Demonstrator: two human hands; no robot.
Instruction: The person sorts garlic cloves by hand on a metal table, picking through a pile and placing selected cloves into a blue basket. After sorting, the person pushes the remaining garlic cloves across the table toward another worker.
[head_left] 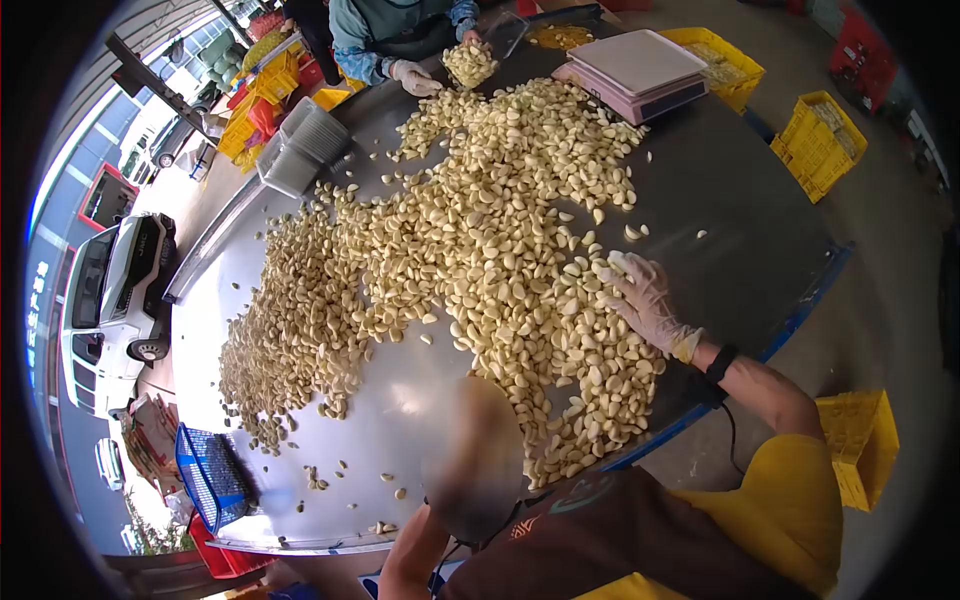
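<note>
A big heap of peeled garlic cloves [500, 240] covers the middle of the metal table [740, 220]. My right hand [645, 300], in a thin whitish glove, lies on the heap's right edge with its fingers stretched out. A dark band circles that wrist. My left forearm [412, 555] reaches up from the bottom edge. My left hand [480, 430] is lost in a blurred patch over the near side of the heap, so its fingers and anything in them cannot be made out.
Across the table a person's gloved hand [413, 78] is beside a clear tub of cloves [470, 65]. A pink scale [640, 75] stands back right, stacked clear tubs [300, 145] back left. A blue basket [212, 480] is at the left edge; yellow crates [820, 145] stand right.
</note>
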